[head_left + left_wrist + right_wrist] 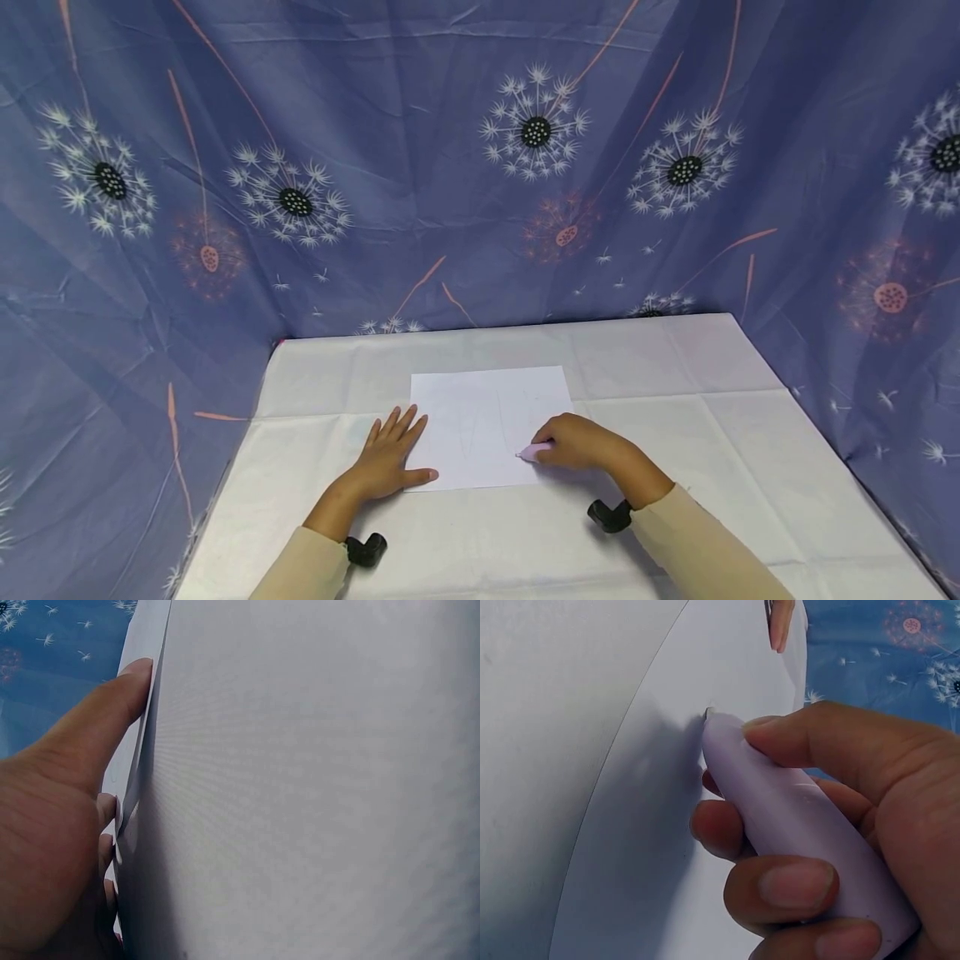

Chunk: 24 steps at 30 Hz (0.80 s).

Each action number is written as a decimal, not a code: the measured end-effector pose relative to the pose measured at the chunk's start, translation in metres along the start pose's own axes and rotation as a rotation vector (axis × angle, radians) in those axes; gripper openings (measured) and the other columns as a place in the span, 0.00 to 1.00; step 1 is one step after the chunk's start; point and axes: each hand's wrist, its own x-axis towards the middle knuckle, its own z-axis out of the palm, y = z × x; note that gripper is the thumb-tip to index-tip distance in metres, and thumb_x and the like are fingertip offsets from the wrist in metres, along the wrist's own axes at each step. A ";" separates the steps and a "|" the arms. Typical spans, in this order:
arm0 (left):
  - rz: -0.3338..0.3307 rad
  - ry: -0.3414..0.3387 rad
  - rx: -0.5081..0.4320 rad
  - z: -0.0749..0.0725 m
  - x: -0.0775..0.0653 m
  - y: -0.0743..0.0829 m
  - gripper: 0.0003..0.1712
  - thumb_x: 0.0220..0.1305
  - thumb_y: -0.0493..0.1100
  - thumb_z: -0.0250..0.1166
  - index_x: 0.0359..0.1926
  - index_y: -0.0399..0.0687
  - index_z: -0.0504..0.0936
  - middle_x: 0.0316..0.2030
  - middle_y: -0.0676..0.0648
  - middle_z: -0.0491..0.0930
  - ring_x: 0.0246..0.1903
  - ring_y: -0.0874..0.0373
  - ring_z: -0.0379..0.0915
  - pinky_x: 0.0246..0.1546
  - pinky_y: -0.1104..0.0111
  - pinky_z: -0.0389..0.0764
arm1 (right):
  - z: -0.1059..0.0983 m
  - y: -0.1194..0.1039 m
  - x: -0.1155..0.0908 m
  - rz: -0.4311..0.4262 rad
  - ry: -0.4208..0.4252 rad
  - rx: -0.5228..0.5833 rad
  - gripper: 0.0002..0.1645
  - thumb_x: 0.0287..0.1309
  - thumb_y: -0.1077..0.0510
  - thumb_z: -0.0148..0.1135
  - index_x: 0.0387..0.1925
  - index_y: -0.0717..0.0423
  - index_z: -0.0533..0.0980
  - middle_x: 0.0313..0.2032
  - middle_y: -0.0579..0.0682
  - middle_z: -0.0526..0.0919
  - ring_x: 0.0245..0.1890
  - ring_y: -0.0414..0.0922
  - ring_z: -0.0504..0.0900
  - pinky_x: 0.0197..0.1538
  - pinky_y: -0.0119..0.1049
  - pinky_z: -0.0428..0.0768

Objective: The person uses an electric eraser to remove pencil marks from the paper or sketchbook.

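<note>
A white sheet of paper [480, 425] lies on the cloth-covered table, with faint thin lines running down it. My left hand [386, 462] rests spread on the sheet's left edge, thumb toward the near corner; in the left wrist view its thumb [127, 686] lies along the lifted-looking paper edge. My right hand [581, 442] grips a lilac utility knife [535, 452] over the right part of the sheet. In the right wrist view, fingers curl round the knife's smooth body [780, 795], the thumb lies on top, and its small metal tip [708, 713] is at the paper.
The white tablecloth [675, 450] has fold creases and surrounds the sheet. A blue curtain with dandelion prints [420, 167] hangs behind and along both sides of the table. Black wrist-worn devices [366, 550] sit below each hand.
</note>
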 end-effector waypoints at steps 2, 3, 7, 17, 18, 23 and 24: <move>0.000 -0.001 0.003 0.000 0.000 0.001 0.58 0.58 0.72 0.66 0.80 0.52 0.53 0.82 0.46 0.43 0.81 0.40 0.31 0.77 0.39 0.33 | 0.001 0.000 0.000 -0.013 0.000 -0.005 0.09 0.62 0.51 0.69 0.40 0.48 0.89 0.38 0.39 0.88 0.38 0.38 0.78 0.48 0.39 0.79; 0.000 -0.001 0.007 0.000 0.000 0.001 0.58 0.58 0.72 0.66 0.80 0.52 0.53 0.82 0.46 0.43 0.81 0.40 0.31 0.77 0.39 0.33 | 0.001 0.000 0.000 -0.021 0.001 -0.008 0.09 0.62 0.51 0.69 0.40 0.48 0.89 0.38 0.39 0.87 0.38 0.37 0.78 0.47 0.39 0.79; -0.002 0.000 0.016 0.001 0.000 0.000 0.58 0.58 0.72 0.66 0.80 0.52 0.53 0.82 0.45 0.43 0.81 0.40 0.31 0.77 0.39 0.33 | 0.002 -0.001 0.001 -0.045 0.006 -0.011 0.11 0.62 0.50 0.68 0.41 0.49 0.89 0.38 0.39 0.88 0.38 0.37 0.79 0.47 0.39 0.79; 0.006 -0.007 -0.005 -0.003 -0.001 0.005 0.57 0.59 0.69 0.67 0.80 0.48 0.54 0.81 0.41 0.44 0.81 0.37 0.32 0.76 0.37 0.33 | 0.001 0.004 0.003 -0.014 0.006 -0.008 0.10 0.62 0.49 0.69 0.40 0.47 0.89 0.38 0.39 0.87 0.39 0.38 0.78 0.48 0.39 0.78; 0.003 -0.013 -0.002 -0.004 -0.001 0.006 0.57 0.59 0.68 0.68 0.80 0.48 0.54 0.81 0.41 0.45 0.81 0.37 0.32 0.76 0.37 0.33 | 0.002 0.003 0.003 -0.021 0.004 -0.009 0.10 0.62 0.49 0.69 0.40 0.47 0.89 0.38 0.38 0.87 0.38 0.38 0.78 0.47 0.38 0.78; -0.009 -0.027 -0.007 -0.010 -0.002 0.011 0.56 0.59 0.65 0.69 0.79 0.45 0.56 0.81 0.38 0.46 0.80 0.35 0.33 0.76 0.36 0.34 | 0.002 0.000 0.002 -0.029 0.002 -0.016 0.10 0.62 0.49 0.68 0.40 0.47 0.89 0.37 0.38 0.87 0.38 0.37 0.78 0.47 0.37 0.78; -0.008 -0.027 -0.007 -0.010 -0.002 0.012 0.56 0.59 0.66 0.69 0.79 0.45 0.56 0.81 0.38 0.46 0.80 0.35 0.33 0.76 0.36 0.34 | 0.002 0.001 0.002 -0.022 0.006 -0.020 0.10 0.61 0.49 0.69 0.40 0.47 0.89 0.38 0.38 0.87 0.39 0.37 0.79 0.48 0.38 0.79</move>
